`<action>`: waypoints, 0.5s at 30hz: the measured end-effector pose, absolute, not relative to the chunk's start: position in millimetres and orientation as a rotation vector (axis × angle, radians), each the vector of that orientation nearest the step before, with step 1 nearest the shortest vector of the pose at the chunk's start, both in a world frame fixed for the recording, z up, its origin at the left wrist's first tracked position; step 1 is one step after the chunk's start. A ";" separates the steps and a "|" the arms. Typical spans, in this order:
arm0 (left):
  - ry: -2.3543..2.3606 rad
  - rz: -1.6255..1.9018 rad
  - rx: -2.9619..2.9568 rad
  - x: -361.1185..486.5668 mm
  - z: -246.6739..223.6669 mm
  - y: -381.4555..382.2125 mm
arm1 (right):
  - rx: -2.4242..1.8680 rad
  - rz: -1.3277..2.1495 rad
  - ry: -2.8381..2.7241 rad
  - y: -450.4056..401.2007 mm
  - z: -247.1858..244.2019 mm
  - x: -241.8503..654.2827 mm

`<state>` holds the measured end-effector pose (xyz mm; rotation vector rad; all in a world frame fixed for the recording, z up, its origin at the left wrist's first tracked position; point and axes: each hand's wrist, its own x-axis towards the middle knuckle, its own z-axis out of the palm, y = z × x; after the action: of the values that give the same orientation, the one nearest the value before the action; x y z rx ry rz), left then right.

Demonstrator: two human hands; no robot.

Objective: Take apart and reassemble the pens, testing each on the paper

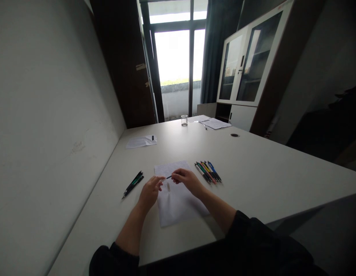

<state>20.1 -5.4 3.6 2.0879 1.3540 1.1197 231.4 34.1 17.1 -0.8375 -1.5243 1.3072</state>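
Right fingers (174, 176) around dark rod (169, 177)

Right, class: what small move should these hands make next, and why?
Perhaps the left hand should pinch the free end of the thin dark piece: the right hand grips its other end, and the left fingertips are right by the free end, though contact is unclear.

Classed as an office or similar workroom. Identifiable by the wide white desk (267, 168) with a round inset grommet (234, 135), by paper sheets (216, 123) and grouped pens (208, 171) on top, and by the glass-door cabinet (258, 57) at far right. Lit through a tall window (172, 57) beside a dark curtain (215, 42).
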 end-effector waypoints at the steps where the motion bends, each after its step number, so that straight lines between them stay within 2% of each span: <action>1: 1.347 1.122 2.090 20.1 3.6 -5.5 | -0.833 1.316 -1.514 33.6 17.7 231.6; 15: 1.407 1.163 2.064 17.3 3.7 -3.4 | -0.877 1.118 -1.385 36.3 25.8 258.6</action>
<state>17.3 -3.4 3.7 2.0637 1.4069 1.1632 258.6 36.3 25.8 -0.8773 -1.3846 1.1184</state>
